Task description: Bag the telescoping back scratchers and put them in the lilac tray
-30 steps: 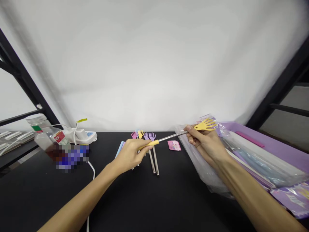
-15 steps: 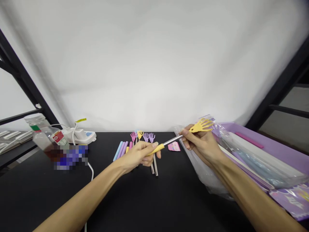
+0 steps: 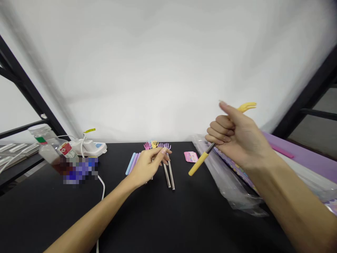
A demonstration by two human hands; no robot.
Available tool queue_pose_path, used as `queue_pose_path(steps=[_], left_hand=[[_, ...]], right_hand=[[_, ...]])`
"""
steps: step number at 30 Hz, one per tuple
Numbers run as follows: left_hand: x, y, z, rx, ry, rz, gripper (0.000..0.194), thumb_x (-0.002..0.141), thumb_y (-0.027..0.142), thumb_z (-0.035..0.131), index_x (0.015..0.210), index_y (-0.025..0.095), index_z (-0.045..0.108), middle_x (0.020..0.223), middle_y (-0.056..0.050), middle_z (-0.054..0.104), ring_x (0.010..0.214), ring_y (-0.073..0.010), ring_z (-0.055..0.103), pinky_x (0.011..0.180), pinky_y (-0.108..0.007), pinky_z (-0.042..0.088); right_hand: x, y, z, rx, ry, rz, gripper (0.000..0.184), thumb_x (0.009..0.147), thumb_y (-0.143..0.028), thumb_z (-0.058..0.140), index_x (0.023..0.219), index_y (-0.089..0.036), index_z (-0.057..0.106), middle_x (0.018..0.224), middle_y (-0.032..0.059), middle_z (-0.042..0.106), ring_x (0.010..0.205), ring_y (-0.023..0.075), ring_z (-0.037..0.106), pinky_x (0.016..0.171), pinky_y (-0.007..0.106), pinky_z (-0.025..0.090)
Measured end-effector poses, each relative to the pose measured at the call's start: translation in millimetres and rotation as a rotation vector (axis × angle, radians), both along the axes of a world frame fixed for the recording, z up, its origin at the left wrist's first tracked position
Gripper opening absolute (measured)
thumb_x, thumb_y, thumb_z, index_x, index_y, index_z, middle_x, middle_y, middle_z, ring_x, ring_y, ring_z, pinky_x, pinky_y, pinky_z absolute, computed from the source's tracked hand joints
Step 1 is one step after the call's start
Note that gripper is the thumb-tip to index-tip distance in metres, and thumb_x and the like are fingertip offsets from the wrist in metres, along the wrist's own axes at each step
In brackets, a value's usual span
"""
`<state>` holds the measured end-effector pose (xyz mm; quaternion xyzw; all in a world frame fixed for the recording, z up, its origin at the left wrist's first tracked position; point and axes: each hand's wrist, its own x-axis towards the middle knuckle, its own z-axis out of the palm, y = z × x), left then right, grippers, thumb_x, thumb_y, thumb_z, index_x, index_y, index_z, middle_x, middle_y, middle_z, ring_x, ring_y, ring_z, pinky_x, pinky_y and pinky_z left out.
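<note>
Being held above the black tabletop (image 3: pixel 158 218) by the right hand (image 3: pixel 234 137), a slender back scratcher with a yellow tubular handle (image 3: pixel 198 164), a silvery metal shaft and a yellow hand-shaped head is carried at a slant, handle end lowest. Its shaft is gripped by curled fingers, while the thumb is extended along the head end; a firm hold at mid-length seems to be given this way, with the handle left free. The yellow prongs are seen edge-on above the wrist.

Nothing is visibly gripped by the left hand (image 3: pixel 147 160), whose fingers are loosely bent with the thumb near them; whether the objects beneath are touched cannot be told. Partly covered by it are scratchers with pink, yellow and purple hand-shaped heads. Two silvery metal rods (image 3: pixel 171 175) are laid nearly parallel, heads toward the white wall (image 3: pixel 168 70), presumably so that each can be picked out easily. Pale blue and purple cylindrical handles (image 3: pixel 131 164) are lined up beside the left hand, apparently for the same reason.

Near the yellow handle, a small pink printed packet (image 3: pixel 190 157) is seen lying flat. Crumpled clear plastic wrapping (image 3: pixel 226 186) is spread beside a purple box (image 3: pixel 321 161).
</note>
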<state>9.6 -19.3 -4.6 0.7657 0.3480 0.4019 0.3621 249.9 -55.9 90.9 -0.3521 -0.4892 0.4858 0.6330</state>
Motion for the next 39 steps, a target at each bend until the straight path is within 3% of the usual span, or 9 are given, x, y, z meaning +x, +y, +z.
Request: queue_pose_path(steps=[6, 11, 18, 34, 36, 39], left_hand=[[2.5, -8.3, 4.2, 0.064, 0.097, -0.01, 0.042, 0.101, 0.044, 0.041, 0.111, 0.017, 0.072, 0.085, -0.004, 0.073, 0.081, -0.016, 0.068, 0.075, -0.027, 0.052], [0.3, -5.2, 3.0, 0.071, 0.106, -0.002, 0.042, 0.102, 0.044, 0.041, 0.113, 0.018, 0.071, 0.082, -0.003, 0.072, 0.078, -0.0153, 0.067, 0.073, -0.026, 0.051], [-0.1, -1.3, 1.7, 0.053, 0.076, -0.009, 0.043, 0.101, 0.046, 0.04, 0.116, 0.018, 0.069, 0.083, -0.004, 0.071, 0.079, -0.0166, 0.068, 0.072, -0.027, 0.051], [0.6, -3.7, 3.5, 0.045, 0.076, -0.033, 0.042, 0.101, 0.046, 0.04, 0.117, 0.018, 0.068, 0.084, -0.004, 0.07, 0.076, -0.0155, 0.068, 0.07, -0.027, 0.052], [0.1, -3.6, 3.6, 0.043, 0.084, -0.034, 0.042, 0.101, 0.046, 0.04, 0.116, 0.018, 0.068, 0.084, -0.004, 0.069, 0.076, -0.0151, 0.067, 0.07, -0.027, 0.052], [-0.4, -3.5, 4.1, 0.039, 0.093, -0.042, 0.042, 0.101, 0.046, 0.041, 0.116, 0.017, 0.068, 0.084, -0.003, 0.069, 0.076, -0.0146, 0.067, 0.071, -0.026, 0.052]], right_hand=[[-19.2, 2.4, -3.8, 0.082, -0.05, 0.0, 0.067, 0.084, -0.058, 0.065, 0.053, -0.024, 0.016, 0.05, -0.0082, 0.008, 0.042, 0.0076, 0.008, 0.039, 0.029, 0.012], [-25.0, -0.4, -14.2, 0.022, -0.007, 0.042, 0.063, 0.088, -0.047, 0.064, 0.051, -0.024, 0.02, 0.048, -0.0086, 0.009, 0.041, 0.0064, 0.007, 0.042, 0.029, 0.007], [-30.9, 1.8, -26.1, -0.001, 0.034, 0.041, 0.057, 0.088, -0.036, 0.065, 0.051, -0.023, 0.023, 0.048, -0.0093, 0.012, 0.041, 0.0054, 0.009, 0.042, 0.028, 0.007], [-26.6, 11.1, -44.9, -0.06, 0.023, 0.083, 0.056, 0.089, -0.039, 0.063, 0.055, -0.023, 0.022, 0.049, -0.0101, 0.013, 0.042, 0.0051, 0.01, 0.043, 0.026, 0.008], [-23.0, 7.9, -41.2, -0.055, 0.043, 0.126, 0.05, 0.09, -0.044, 0.062, 0.059, -0.021, 0.031, 0.05, -0.0099, 0.016, 0.043, 0.0057, 0.01, 0.043, 0.024, 0.009], [-20.3, 2.5, -30.0, 0.005, 0.077, 0.175, 0.03, 0.091, -0.052, 0.058, 0.081, -0.025, 0.05, 0.056, -0.0076, 0.037, 0.043, 0.0069, 0.017, 0.041, 0.022, 0.015]])
